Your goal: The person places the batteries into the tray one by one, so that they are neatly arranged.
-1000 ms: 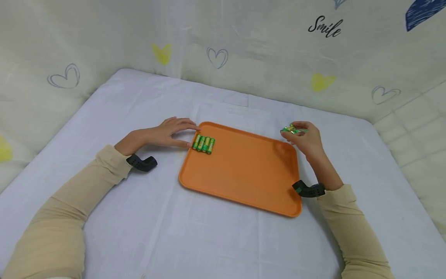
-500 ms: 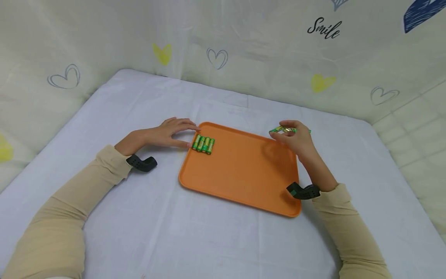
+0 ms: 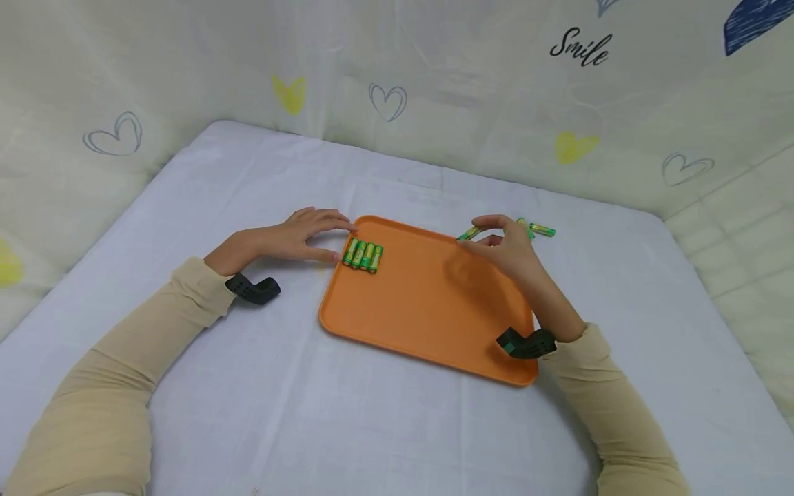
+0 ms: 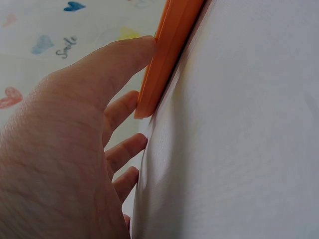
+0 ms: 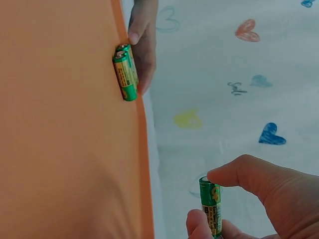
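In the head view, an orange tray (image 3: 415, 310) lies on the table. Several green-and-gold batteries (image 3: 362, 255) lie side by side in its far left corner. My left hand (image 3: 298, 235) rests at that corner, thumb and fingertips touching the rim with the fingers loosely extended; the left wrist view shows its thumb (image 4: 124, 55) against the tray's outer side. Above the tray's far edge, my right hand (image 3: 511, 251) pinches one battery (image 3: 469, 233) between thumb and fingers. The right wrist view shows this battery (image 5: 211, 204) close up, its lower end partly covered by fingers.
Beyond the tray's far right corner, more loose batteries (image 3: 542, 229) lie on the white cloth (image 3: 397, 427), partly hidden behind my right hand. A pale curtain (image 3: 471, 83) with printed hearts stands behind the table. Each wrist wears a black device (image 3: 253, 290).
My right hand has moved left along the tray's far edge with the battery, uncovering loose batteries behind it. The left hand, the tray and the row of batteries have stayed put.
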